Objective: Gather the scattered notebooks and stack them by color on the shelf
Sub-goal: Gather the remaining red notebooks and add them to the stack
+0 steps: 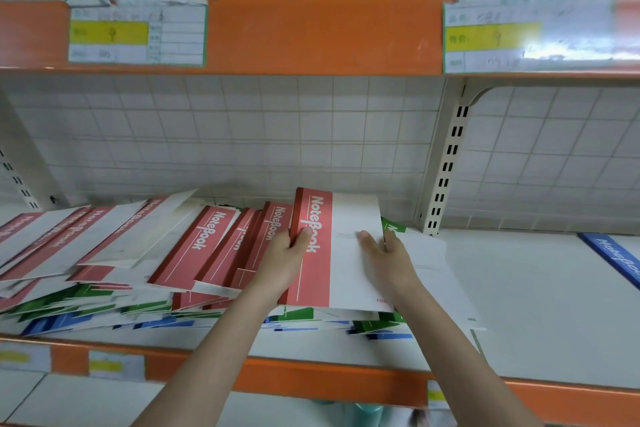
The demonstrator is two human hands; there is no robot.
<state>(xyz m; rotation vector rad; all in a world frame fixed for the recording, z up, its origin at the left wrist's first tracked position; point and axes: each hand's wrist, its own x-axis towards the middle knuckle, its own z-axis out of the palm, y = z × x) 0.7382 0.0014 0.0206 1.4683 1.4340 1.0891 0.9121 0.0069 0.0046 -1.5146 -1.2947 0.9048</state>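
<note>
Left hand: left hand [284,255] grips the spine edge of a red notebook [323,253], thumb on the pink-red band over the word "NoteBook", other fingers curled under the edge.
Right hand: right hand [389,253] grasps the same notebook at its right edge, thumb pressed on the white part of the cover, fingers wrapped behind.
Held notebook: flat and rectangular, a red strip down the spine side, the rest plain white; tilted up at its far end, above the pile.
Pile beneath: red notebooks [194,246] fanned and overlapping on top, green notebooks [86,302] under them, blue notebooks [52,322] lowest at the front; edges ragged, none squared.
Right of the hands: a green-banded notebook [394,227] peeks from behind the held one, lying on white covers.
Far right: a lone blue notebook [616,256] lies flat, well apart from the pile.
Shelf: white shelf [536,305] with an orange front lip, holding all the notebooks.
Above: upper shelf edge [322,33], orange, carrying two price labels [136,33] with yellow bars; writing blurred.
Behind: white square-tiled wall [242,135] and a cream slotted upright [446,166].
</note>
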